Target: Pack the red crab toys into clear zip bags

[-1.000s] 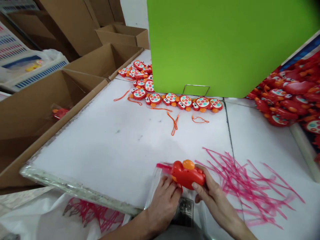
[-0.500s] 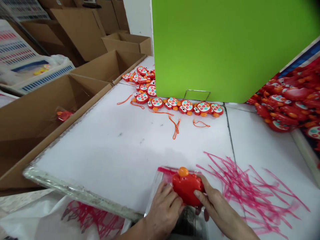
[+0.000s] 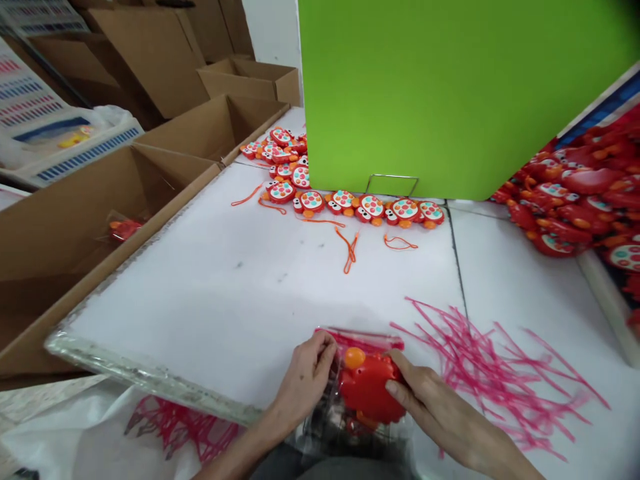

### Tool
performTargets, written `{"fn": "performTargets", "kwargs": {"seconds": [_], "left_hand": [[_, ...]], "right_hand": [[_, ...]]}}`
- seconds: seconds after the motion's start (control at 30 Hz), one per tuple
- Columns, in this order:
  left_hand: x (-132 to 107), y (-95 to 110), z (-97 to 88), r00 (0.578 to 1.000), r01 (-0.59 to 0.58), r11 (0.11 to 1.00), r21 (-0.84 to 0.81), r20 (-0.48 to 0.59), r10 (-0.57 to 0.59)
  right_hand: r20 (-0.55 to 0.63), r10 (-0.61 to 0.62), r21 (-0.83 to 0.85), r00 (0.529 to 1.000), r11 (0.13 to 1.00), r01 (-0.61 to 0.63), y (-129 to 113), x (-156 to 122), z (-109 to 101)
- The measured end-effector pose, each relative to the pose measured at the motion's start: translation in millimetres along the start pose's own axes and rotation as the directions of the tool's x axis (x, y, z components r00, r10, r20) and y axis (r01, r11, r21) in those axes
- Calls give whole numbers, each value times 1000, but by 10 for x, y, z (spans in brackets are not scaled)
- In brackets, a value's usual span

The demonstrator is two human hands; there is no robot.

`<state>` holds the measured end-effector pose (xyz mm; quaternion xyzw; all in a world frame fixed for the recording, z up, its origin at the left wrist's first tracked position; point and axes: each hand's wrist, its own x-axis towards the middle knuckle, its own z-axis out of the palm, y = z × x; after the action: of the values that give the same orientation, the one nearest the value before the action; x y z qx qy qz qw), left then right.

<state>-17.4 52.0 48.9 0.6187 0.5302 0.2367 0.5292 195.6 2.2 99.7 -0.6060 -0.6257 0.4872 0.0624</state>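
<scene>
At the near table edge, my right hand (image 3: 425, 397) is closed around a red toy turtle (image 3: 367, 387), its plain red back facing up and an orange foot at the top. The toy lies over a clear plastic bag (image 3: 325, 427) with a pink strip along its top edge. My left hand (image 3: 307, 370) pinches the bag's edge near the pink strip, left of the toy. Whether the toy is inside the bag or on top of it, I cannot tell.
Several toy turtles (image 3: 313, 201) line the table before a green panel (image 3: 450, 93), with orange cords (image 3: 350, 250) nearby. Pink strips (image 3: 500, 380) lie right. More red toys (image 3: 565, 193) are heaped far right. A cardboard box (image 3: 65, 227) at left holds a bagged toy.
My left hand has moved up and left from the toy's lower side to the bag's edge. The right hand still holds the toy, which has shifted slightly left and down.
</scene>
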Motion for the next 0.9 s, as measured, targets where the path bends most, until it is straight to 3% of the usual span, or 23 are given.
{"fn": "performTargets", "kwargs": {"seconds": [0.13,0.27,0.43,0.57,0.7,0.9], "left_hand": [[-25,71,10,1000,9,999,-34,26,-8],[-43,174,40,995,27,993,-118,102,-15],[-51,137,35,993,100,963,-248,85,-81],[-88,28,-23,970,226,867,-444,180,-160],[-104,-8,-49,955,210,907,-365,275,-110],[-80,51,-5,965,134,944,-302,256,-55]], "right_hand": [[105,-101,-122,989,986,113,-59,57,-47],[228,-235,-229,945,930,287,-145,144,7],[57,-284,-407,957,869,283,-181,199,160],[-41,-296,-326,954,907,267,-126,235,246],[-130,-275,-287,953,930,229,-131,288,293],[-266,-329,-395,906,895,209,-215,405,409]]}}
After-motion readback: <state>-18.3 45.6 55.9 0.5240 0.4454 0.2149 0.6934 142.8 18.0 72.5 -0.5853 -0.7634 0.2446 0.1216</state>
